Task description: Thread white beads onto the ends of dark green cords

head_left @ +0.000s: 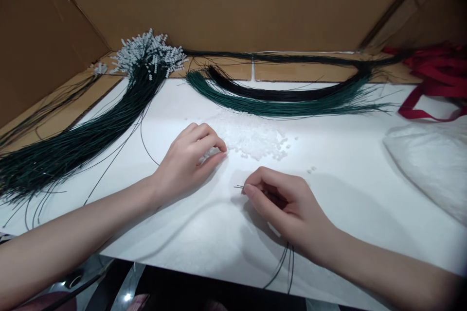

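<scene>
My right hand point(292, 199) pinches a few thin dark green wires between thumb and forefinger. Their short ends point(238, 186) poke out to the left of the fingertips, and the long ends point(291, 267) hang below the palm toward the front edge of the table. To the left, my left hand point(193, 153) has its thumb and forefinger closed together at the near left side of a loose heap of small white beads point(251, 133). Anything between those fingertips is too small to make out. The two hands are apart.
A thick bundle of green wires point(109, 121) lies at left, its far ends tipped with white beads point(149, 53). Behind the heap are curved green and black wires point(277, 102). Red ribbon point(438, 77) and a clear plastic bag point(430, 160) are at right. Cardboard walls point(233, 5) enclose the back.
</scene>
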Demonstrator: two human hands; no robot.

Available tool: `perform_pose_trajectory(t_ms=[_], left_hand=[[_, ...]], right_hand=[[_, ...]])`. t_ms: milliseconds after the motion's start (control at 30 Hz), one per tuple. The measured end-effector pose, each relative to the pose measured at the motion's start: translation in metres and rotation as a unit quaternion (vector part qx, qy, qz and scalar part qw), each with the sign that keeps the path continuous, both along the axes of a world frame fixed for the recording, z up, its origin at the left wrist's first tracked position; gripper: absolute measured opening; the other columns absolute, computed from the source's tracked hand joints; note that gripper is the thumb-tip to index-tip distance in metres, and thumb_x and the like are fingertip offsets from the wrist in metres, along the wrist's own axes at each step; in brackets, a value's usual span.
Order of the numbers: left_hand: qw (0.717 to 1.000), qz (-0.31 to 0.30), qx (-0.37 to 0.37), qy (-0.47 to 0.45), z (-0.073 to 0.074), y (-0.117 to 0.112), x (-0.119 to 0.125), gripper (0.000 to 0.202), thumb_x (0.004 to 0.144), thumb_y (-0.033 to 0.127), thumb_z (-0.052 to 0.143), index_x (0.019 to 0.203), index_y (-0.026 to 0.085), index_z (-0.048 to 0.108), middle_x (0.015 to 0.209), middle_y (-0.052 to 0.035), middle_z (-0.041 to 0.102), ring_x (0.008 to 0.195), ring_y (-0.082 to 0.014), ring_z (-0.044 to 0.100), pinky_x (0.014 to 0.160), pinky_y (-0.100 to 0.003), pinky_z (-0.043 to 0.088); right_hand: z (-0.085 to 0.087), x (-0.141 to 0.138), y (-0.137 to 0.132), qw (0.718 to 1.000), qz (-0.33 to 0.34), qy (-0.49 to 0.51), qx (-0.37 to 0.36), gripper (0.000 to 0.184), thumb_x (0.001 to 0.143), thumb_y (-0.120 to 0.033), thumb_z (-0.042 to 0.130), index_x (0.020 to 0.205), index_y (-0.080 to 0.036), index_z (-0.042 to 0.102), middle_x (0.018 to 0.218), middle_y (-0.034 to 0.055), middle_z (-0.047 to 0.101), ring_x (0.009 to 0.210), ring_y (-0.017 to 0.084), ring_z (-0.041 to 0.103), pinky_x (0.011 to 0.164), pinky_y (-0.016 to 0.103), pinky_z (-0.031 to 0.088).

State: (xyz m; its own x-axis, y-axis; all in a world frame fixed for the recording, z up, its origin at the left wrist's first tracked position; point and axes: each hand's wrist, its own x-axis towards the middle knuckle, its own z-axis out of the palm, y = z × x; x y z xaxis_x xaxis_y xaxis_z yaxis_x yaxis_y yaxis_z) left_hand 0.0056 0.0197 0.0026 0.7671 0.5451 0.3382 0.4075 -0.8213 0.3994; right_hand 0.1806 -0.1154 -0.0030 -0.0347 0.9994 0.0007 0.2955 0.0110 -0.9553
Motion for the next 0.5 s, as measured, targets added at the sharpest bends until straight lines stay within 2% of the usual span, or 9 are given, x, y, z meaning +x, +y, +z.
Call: perform_pose_trajectory(t_ms=[233,333,400,500], left_hand=[[1.0,0.01,-0.002,0.021,-0.004,0.005,0.003,0.008,0.091,0.018,0.057,0.089,0.017,0.065,0.092,-0.0055,0.061,0.087,-0.0202,0.049,0.08,-0.035,0.04],[1.0,-0.003,-0.007,-0.001,-0.002,0.004,0.003,0.008,0.091,0.015,0.057,0.087,0.016,0.063,0.09,-0.0052,0.061,0.086,-0.019,0.05,0.079,-0.034,0.04],[0.997,-0.027,-0.049,-0.043,0.001,0.0,0.001,0.007,0.091,0.015,0.057,0.087,0.015,0.062,0.087,-0.0043,0.061,0.082,-0.0166,0.053,0.076,-0.031,0.042],[0.973,-0.068,-0.189,-0.112,0.006,-0.007,-0.002,0.004,0.091,0.016,0.059,0.09,0.015,0.063,0.085,-0.0032,0.064,0.078,-0.013,0.059,0.07,-0.025,0.046]], right_hand=[[0.003,0.0,0.0,1.0,-0.001,-0.004,0.002,0.019,0.094,-0.021,0.049,0.077,-0.017,0.055,0.062,-0.0044,0.043,0.055,0.009,0.035,0.05,0.024,0.029],[0.003,-0.001,0.001,1.0,-0.002,-0.004,0.009,0.019,0.094,-0.021,0.049,0.076,-0.017,0.055,0.061,-0.0044,0.043,0.055,0.009,0.036,0.049,0.024,0.029],[0.003,-0.001,0.002,1.0,-0.003,-0.003,0.012,0.019,0.093,-0.02,0.049,0.076,-0.017,0.056,0.061,-0.0044,0.044,0.054,0.008,0.036,0.049,0.024,0.029],[0.002,0.0,0.002,1.0,-0.006,0.0,0.011,0.018,0.094,-0.021,0.05,0.078,-0.017,0.057,0.061,-0.0046,0.044,0.054,0.008,0.036,0.05,0.024,0.03]])
